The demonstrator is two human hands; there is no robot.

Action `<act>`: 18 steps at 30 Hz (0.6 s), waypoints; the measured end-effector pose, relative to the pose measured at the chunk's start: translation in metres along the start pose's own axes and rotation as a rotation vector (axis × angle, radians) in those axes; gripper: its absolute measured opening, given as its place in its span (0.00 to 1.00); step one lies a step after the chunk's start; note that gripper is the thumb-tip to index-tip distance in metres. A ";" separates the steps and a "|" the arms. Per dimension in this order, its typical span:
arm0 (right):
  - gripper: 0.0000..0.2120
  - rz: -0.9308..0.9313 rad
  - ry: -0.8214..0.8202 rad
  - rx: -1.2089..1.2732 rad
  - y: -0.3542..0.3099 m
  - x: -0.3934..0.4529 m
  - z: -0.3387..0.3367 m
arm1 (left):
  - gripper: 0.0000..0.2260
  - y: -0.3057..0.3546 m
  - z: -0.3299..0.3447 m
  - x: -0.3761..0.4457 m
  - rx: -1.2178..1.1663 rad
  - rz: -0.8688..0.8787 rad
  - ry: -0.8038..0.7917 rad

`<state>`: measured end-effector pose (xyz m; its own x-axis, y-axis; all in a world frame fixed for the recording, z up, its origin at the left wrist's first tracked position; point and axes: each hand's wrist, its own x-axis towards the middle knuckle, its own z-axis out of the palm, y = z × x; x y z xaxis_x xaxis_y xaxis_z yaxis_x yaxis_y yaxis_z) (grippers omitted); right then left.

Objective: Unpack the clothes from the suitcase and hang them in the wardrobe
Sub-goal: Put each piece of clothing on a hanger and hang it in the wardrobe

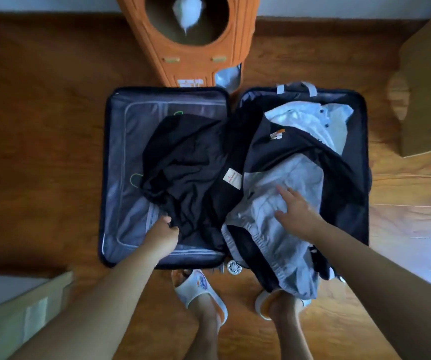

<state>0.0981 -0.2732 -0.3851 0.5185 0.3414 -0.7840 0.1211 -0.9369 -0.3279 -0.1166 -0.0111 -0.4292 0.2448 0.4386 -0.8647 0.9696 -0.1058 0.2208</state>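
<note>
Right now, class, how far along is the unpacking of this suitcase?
Done: the suitcase lies open on the floor; no garment looks removed. In hand: the left hand grips the black garment in the left half, while the right hand rests open on the light grey garment. Left: those two, the pale blue buttoned shirt and the dark piece under it must all be hung; no wardrobe is in view.

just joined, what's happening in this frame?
A person stands over an open suitcase lying flat on a wooden floor. The left hand grips the edge of a black garment in the left half. The right hand rests with straight fingers on a light grey garment that spills over the near edge of the right half. A pale shirt and more dark clothing still lie inside. No wardrobe is in view.
</note>
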 end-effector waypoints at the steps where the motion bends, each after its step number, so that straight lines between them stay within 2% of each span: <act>1: 0.34 -0.031 0.009 -0.017 -0.004 0.016 0.012 | 0.15 -0.004 0.004 0.019 -0.007 -0.006 0.034; 5: 0.35 -0.071 -0.003 -0.152 -0.001 0.067 0.065 | 0.10 -0.032 0.028 0.096 0.007 -0.042 0.175; 8: 0.37 -0.053 -0.035 -0.175 0.013 0.085 0.099 | 0.05 -0.052 0.044 0.131 -0.113 -0.051 0.314; 10: 0.37 -0.044 -0.019 -0.129 0.022 0.087 0.111 | 0.04 -0.056 0.047 0.139 -0.226 -0.004 0.326; 12: 0.38 -0.042 -0.005 -0.060 0.023 0.079 0.114 | 0.08 -0.055 0.045 0.134 -0.317 -0.001 0.238; 14: 0.37 -0.040 0.002 0.021 0.016 0.064 0.111 | 0.07 -0.049 0.042 0.122 -0.389 -0.060 0.089; 16: 0.37 -0.068 0.005 0.062 0.002 0.047 0.105 | 0.07 -0.036 0.038 0.105 -0.593 -0.105 -0.046; 18: 0.37 -0.109 0.008 0.088 -0.013 0.033 0.099 | 0.10 -0.024 0.032 0.088 -0.791 -0.136 -0.068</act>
<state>0.0301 -0.2424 -0.4590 0.5131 0.4397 -0.7371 0.1027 -0.8841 -0.4559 -0.1186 0.0017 -0.5250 0.1490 0.3445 -0.9269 0.7062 0.6190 0.3437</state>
